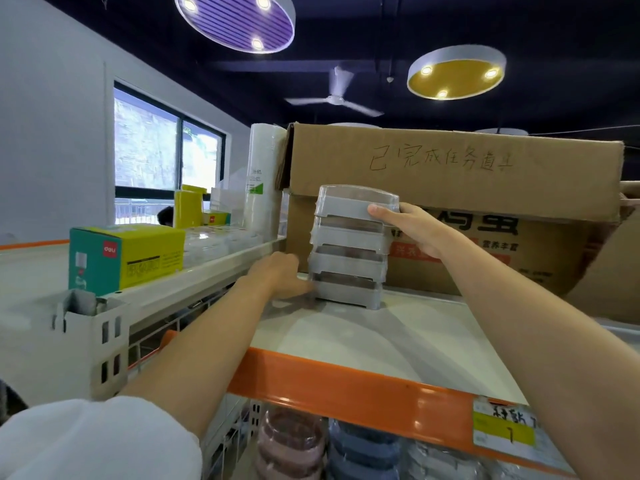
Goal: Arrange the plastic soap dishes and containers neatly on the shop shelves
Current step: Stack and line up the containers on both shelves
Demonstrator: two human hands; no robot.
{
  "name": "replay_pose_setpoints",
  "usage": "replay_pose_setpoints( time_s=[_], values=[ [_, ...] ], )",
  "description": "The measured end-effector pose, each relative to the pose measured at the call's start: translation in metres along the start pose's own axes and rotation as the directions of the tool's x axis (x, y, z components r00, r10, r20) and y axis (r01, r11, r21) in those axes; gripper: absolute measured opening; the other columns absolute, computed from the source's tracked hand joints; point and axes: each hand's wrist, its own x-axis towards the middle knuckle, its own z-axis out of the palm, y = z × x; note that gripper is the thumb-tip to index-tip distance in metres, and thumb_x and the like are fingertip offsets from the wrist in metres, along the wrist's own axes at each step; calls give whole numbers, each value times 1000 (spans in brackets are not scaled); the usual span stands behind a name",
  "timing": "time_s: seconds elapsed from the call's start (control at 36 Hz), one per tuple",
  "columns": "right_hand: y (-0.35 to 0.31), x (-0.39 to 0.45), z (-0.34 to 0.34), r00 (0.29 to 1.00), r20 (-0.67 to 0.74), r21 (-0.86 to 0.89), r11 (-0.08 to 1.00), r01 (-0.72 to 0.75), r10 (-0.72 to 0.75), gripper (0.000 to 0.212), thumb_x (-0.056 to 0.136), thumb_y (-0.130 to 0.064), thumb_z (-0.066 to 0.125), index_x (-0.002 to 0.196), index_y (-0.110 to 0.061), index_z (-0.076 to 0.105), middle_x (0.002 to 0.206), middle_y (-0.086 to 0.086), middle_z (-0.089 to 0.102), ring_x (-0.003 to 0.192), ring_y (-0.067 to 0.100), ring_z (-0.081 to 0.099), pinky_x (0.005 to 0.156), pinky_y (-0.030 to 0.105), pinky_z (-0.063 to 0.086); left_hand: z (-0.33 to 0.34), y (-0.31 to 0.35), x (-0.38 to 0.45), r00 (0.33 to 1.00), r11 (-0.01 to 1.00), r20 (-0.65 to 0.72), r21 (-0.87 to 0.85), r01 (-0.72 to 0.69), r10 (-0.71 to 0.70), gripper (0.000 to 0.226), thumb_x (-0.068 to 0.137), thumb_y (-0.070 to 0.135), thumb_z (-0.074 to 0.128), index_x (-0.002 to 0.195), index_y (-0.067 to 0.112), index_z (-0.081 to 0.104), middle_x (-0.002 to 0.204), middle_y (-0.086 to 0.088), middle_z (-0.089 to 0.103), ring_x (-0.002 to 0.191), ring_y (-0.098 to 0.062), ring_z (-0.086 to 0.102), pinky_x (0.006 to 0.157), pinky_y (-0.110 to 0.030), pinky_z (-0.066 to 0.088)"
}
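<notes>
A stack of several grey soap dishes with clear lids [348, 251] stands on the white top shelf [398, 337], close in front of a cardboard box. My right hand [412, 228] grips the top dish at its right side, thumb along the front edge. My left hand [280, 275] touches the bottom dish at its left side with fingers mostly straight. On the shelf below, pink round containers [291, 445] and blue-grey round containers [363, 452] sit stacked, partly hidden by the orange shelf edge [346, 386].
A large cardboard box [485, 188] with handwriting fills the back of the shelf. To the left, a neighbouring shelf holds a green-yellow box [124, 258], clear plastic packs [214, 240] and a white roll [261, 181]. A price label [502, 427] hangs on the orange edge.
</notes>
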Motion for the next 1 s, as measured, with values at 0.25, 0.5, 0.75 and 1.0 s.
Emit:
replay_pose_setpoints(
  time_s=[0.25, 0.5, 0.75, 1.0],
  values=[
    [6, -19, -16, 990, -108, -97, 990, -107, 96, 94, 80, -66, 57, 150, -11, 26, 154, 8, 33, 136, 26, 37, 109, 43, 37, -4, 4, -10, 999, 996, 47, 87, -2, -2, 59, 83, 61, 57, 120, 15, 57, 116, -5, 61, 102, -23, 58, 90, -41, 50],
    [18, -57, -33, 973, -229, -545, 824, -156, 33, 72, 94, -55, 48, 143, -4, 36, 142, 15, 46, 128, 32, 45, 98, 38, 40, -25, 21, -40, 999, 990, 23, 135, -28, 25, 47, 85, 53, 60, 104, 11, 59, 102, -8, 61, 91, -24, 58, 82, -37, 49],
    [29, -122, -24, 987, -79, -891, 453, -5, -143, 64, 93, -49, 54, 139, -6, 38, 140, 14, 41, 133, 31, 35, 105, 49, 34, -25, 55, -80, 995, 979, -53, 188, -72, 83, 48, 86, 55, 57, 99, 9, 57, 97, -8, 61, 85, -24, 56, 77, -37, 48],
    [18, -193, -24, 965, -29, -909, 409, 83, -261, 58, 95, -44, 53, 138, -7, 39, 139, 12, 43, 129, 31, 40, 102, 46, 37, -28, 93, -140, 979, 970, -131, 210, -124, 154, 54, 87, 56, 54, 115, 9, 56, 109, -7, 62, 98, -23, 58, 85, -39, 50]
  ],
)
